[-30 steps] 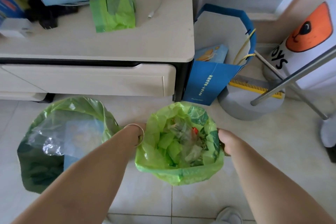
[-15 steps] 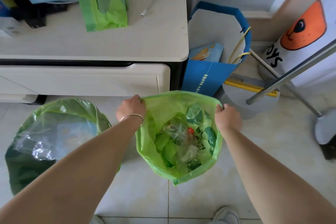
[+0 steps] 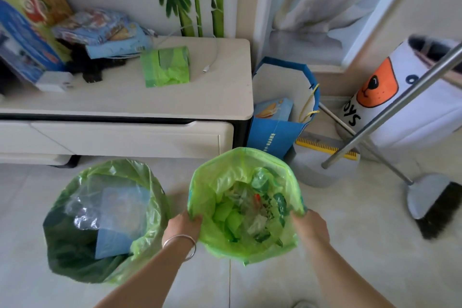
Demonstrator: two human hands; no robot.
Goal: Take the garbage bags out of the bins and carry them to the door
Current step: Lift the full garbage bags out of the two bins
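- We are seeing the dark green bin (image 3: 75,252) at our left on the floor tiles (image 3: 350,245), its garbage bag (image 3: 150,197) untouched.
- We are holding the light green garbage bag (image 3: 250,252) between our hands, hanging downward, mouth pointing up to us.
- Our left hand (image 3: 182,226) and right hand (image 3: 312,229) are pinching opposite rims, fingers curled; the left is nearer to the bin.

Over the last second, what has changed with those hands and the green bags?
Both hands slid along the rim of the light green plastic garbage bag toward its near edge; the left hand and right hand grip it there now. The view tilted up too. The second green bag in the dark bin and the beige cabinet stayed put.
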